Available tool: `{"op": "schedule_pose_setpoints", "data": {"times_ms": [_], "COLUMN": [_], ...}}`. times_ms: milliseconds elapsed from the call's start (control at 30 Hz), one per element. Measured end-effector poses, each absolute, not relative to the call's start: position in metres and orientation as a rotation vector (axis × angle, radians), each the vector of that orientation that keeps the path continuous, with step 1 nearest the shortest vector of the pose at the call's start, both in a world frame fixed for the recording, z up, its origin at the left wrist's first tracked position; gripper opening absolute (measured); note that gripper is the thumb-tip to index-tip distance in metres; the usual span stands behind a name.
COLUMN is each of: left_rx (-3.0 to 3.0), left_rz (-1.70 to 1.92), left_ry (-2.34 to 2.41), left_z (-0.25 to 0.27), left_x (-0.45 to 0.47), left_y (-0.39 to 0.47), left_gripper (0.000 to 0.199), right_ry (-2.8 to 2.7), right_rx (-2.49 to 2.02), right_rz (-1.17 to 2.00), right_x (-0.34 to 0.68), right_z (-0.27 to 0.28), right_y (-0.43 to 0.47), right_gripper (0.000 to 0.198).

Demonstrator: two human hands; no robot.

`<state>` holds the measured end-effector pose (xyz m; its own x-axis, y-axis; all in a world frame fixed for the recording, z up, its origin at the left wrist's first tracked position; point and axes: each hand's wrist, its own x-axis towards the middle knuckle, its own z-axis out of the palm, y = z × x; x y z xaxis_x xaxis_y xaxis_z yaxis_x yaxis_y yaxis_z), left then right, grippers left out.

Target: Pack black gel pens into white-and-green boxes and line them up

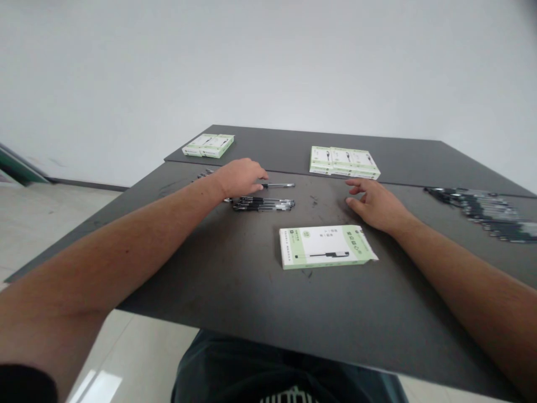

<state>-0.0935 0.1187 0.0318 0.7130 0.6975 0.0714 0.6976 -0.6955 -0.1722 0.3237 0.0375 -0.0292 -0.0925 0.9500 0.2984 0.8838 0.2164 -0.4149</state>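
Left hand: The left hand [241,176] reaches over the bench [235,285], fingers bent, with its thumb by one lone pen [281,185]. I cannot tell if it grips it.
Right hand: The right hand [371,204] has loose, spread fingers and holds nothing.
Small pen pile: The near pens [266,205] lie side by side just below the lone pen, maybe so they stay neat.
Big pen pile: More pens [482,212] lie far to the right, maybe to keep the middle free.
Near box: One box [323,246] lies flat in front of the person, likely for easy reach.
Back boxes: Two boxes [208,144] sit back left and three boxes [344,161] back right, perhaps to be out of the way.
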Motion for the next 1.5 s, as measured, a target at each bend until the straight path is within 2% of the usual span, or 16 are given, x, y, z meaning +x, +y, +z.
{"op": "schedule_pose_setpoints", "data": {"times_ms": [100, 267, 400, 500, 800, 1133, 1500], "left_rx": [-2.709, -2.670, -2.615, -2.586, -2.581, -2.462, -2.814], "left_rz": [0.069, -0.034, -0.189, -0.163, 0.004, 0.121, -0.325], "left_ry": [-1.141, -1.187, -1.267, -1.363, -1.404, -1.417, -1.293], "left_z": [0.024, 0.034, 0.060, 0.068, 0.028, 0.028, 0.048], "left_x": [-0.074, -0.079, -0.125, -0.172, -0.259, -0.238, -0.127], "left_y": [0.132, 0.130, 0.104, 0.073, 0.017, 0.029, -0.024], "left_gripper": [0.036, 0.042, 0.043, 0.044, 0.039, 0.030, 0.044], "right_ry": [-1.983, -1.950, -1.969, -1.985, -2.008, -2.008, -2.021], "right_rx": [-1.692, -1.671, -1.676, -1.674, -1.667, -1.681, -1.594], "right_rz": [0.187, 0.239, 0.219, 0.202, 0.153, 0.136, 0.158], "right_x": [0.324, 0.325, 0.326, 0.325, 0.326, 0.326, 0.328], "right_z": [-0.030, -0.030, -0.031, -0.032, -0.036, -0.037, -0.033], "right_y": [0.038, 0.038, 0.039, 0.041, 0.045, 0.046, 0.044], "right_gripper": [0.059, 0.058, 0.059, 0.060, 0.061, 0.061, 0.060]}}
